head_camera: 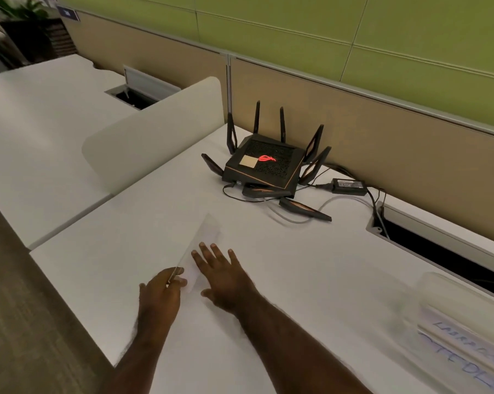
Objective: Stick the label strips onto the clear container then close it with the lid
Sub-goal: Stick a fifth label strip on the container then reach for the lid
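item: flat clear plastic lid [204,245], lower centre of the frame, tilted up on edge off the white desk [311,280]; my left hand [162,291] pinches its near corner between thumb and fingers, so i judge the lift is meant to get it free of the flat surface. item: my right hand [221,277], just right of the lid, fingers spread and released, grasping nothing, apparently steadying or about to take the lid's other side. item: clear plastic container [465,331], lower right corner of the frame, well apart from both hands, blurred; white label strips with blue handwriting [467,348] show on its side, so labelling looks done or nearly done, and closing appears to be the step in hand. item: black router with upright antennas and a red glowing logo [264,166], centre of the frame against the tan partition, with a black power brick [348,184] to its right; both outside the likely path. next call: carry the lid rightward to the container and seat it squarely; thin clear plastic may flex or slip from a corner pinch.
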Demonstrator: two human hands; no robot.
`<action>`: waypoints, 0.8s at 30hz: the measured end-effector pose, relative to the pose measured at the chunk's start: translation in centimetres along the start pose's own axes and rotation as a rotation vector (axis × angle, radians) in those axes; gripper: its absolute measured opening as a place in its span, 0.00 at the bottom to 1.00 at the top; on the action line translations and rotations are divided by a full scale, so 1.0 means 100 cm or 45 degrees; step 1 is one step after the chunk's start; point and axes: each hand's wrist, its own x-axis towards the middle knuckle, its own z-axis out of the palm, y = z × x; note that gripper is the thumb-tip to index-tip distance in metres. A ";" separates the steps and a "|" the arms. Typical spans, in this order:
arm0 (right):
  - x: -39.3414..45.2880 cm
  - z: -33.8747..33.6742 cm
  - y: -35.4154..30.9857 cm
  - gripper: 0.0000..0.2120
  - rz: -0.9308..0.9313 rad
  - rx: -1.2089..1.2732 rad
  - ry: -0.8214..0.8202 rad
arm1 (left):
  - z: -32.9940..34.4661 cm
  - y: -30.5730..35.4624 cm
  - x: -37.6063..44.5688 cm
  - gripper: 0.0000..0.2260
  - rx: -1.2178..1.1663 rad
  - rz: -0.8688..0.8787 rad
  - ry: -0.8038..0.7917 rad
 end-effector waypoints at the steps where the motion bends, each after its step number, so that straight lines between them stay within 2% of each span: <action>1: -0.006 -0.004 0.009 0.45 0.009 -0.008 0.046 | -0.002 0.007 -0.004 0.11 -0.117 0.000 -0.040; 4: -0.030 -0.020 0.039 0.46 0.048 -0.052 0.201 | -0.006 0.032 -0.015 0.13 -0.362 -0.027 -0.228; 9: -0.089 -0.053 0.096 0.43 0.174 -0.074 0.393 | 0.001 0.075 -0.028 0.13 -0.398 0.013 -0.665; 16: -0.191 -0.100 0.149 0.36 0.281 -0.178 0.543 | 0.044 0.132 -0.051 0.12 -0.359 0.201 -0.894; 19: -0.246 -0.115 0.168 0.32 0.417 -0.142 0.531 | 0.074 0.152 -0.063 0.12 -0.245 0.485 -0.908; 22: -0.305 -0.128 0.184 0.29 0.587 -0.095 0.514 | 0.109 0.169 -0.077 0.25 0.100 0.916 -0.930; 24: -0.341 -0.135 0.192 0.28 0.684 -0.050 0.522 | 0.136 0.181 -0.091 0.26 0.256 1.115 -0.884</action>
